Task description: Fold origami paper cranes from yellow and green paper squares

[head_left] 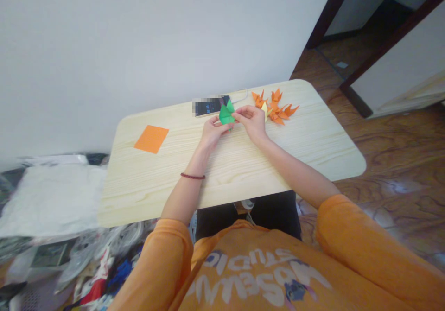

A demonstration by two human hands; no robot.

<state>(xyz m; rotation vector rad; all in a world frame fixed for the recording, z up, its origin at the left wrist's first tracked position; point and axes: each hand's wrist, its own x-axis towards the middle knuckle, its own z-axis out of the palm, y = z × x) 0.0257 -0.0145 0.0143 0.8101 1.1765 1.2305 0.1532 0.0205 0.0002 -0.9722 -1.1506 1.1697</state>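
Observation:
A partly folded piece of green paper (226, 114) is held just above the light wooden table (222, 172), near its far edge. My left hand (212, 130) pinches its left side, and my right hand (253, 121) pinches its right side. Both hands are closed on the paper. A dark red bracelet (192, 176) circles my left wrist. Right behind my right hand lies a cluster of folded orange paper figures (276, 107), with one pale yellow piece (265, 109) among them.
A flat orange paper square (152, 139) lies on the table's left part. A phone (211, 105) with a white cable (239, 97) rests by the wall. Clothes and bags are piled on the floor at the left. A doorway opens at the upper right.

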